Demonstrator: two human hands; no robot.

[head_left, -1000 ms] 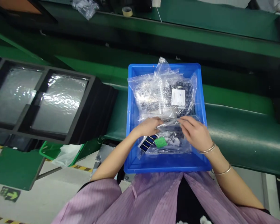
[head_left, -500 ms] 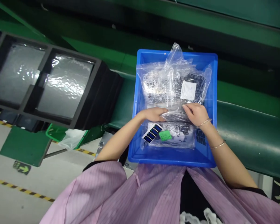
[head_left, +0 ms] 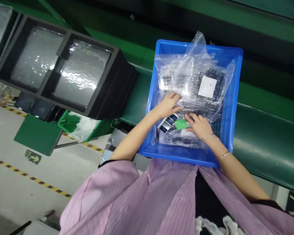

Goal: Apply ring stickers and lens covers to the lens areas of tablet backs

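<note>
A blue plastic bin in front of me is filled with clear plastic bags holding flat sheets with dark, round-cornered shapes. One bag bears a white printed label. My left hand rests on the bags near the bin's middle, fingers apart. Just below it lies a white strip with dark blue rectangles, partly glossed by reflection. My right hand is over the lower bag, its fingers spread beside a small green piece. Neither hand grips anything that I can make out.
Stacked black trays with shiny film-covered panels stand to the left. Beneath them is a green crate with white plastic in it. The bin sits against a dark green rounded surface that runs to the right.
My left hand has moved up over the bags. My right hand has let go of the plastic and come down beside the green piece, its fingers now spread. The whole view has shifted.
</note>
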